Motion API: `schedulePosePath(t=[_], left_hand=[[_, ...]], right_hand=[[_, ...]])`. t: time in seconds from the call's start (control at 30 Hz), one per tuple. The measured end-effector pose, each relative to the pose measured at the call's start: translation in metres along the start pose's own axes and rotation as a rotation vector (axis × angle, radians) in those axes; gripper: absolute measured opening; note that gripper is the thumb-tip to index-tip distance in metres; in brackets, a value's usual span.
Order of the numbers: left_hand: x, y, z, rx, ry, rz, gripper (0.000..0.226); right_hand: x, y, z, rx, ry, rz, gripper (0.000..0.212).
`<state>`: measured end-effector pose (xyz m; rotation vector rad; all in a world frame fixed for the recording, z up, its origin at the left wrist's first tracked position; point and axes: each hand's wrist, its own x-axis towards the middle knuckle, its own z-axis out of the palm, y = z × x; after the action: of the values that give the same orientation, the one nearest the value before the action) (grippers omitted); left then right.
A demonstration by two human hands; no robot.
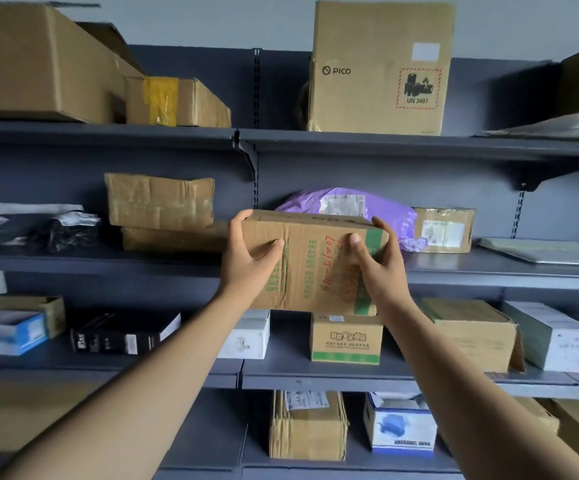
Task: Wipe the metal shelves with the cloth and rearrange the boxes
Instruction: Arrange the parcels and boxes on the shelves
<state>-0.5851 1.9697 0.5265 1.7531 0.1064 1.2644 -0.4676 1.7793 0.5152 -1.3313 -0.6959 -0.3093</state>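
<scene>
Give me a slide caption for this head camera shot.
A cardboard box, gripped by the left hand and right hand, raised before the shelves and a purple bag.

A purple poly mailer (pixel 393 220) with a white label lies mid-frame. Crumpled black plastic bags (pixel 69 233) sit far left, and a silvery foil bag (pixel 558 128) lies upper right.

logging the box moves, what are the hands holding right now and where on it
Both hold one cardboard box: the left hand grips its left end, the right hand its right end, thumbs on the front face.
</scene>
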Motion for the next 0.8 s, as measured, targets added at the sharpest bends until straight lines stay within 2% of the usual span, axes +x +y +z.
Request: schedulePosePath(t=[0.13, 0.27, 0.37, 0.47, 0.53, 0.67, 0.8], left_hand=[[-0.043, -0.004, -0.021, 0.048, 0.006, -0.097, 0.061], [-0.083, -0.021, -0.035, 0.071, -0.011, -0.216, 0.056], [-0.117, -0.046, -0.042, 0.096, -0.033, -0.312, 0.054], [-0.152, -0.074, -0.047, 0.155, -0.115, -0.417, 0.053], [-0.18, -0.102, -0.051, 0.209, -0.139, -0.504, 0.055], [-0.244, -0.171, -0.057, 0.306, -0.201, -0.68, 0.055], [-0.325, -0.271, -0.058, 0.368, -0.267, -0.861, 0.059]], right_hand=[[-0.046, 0.007, 0.005, -0.016, -0.012, 0.081, 0.059], [-0.082, 0.024, 0.004, -0.095, -0.018, 0.172, 0.06], [-0.117, 0.049, 0.005, -0.093, -0.01, 0.237, 0.052], [-0.162, 0.087, 0.006, -0.111, -0.02, 0.382, 0.059], [-0.195, 0.119, 0.006, -0.127, -0.019, 0.484, 0.062], [-0.265, 0.188, 0.004, -0.213, -0.055, 0.683, 0.045], [-0.335, 0.286, 0.004, -0.262, -0.076, 0.883, 0.052]])
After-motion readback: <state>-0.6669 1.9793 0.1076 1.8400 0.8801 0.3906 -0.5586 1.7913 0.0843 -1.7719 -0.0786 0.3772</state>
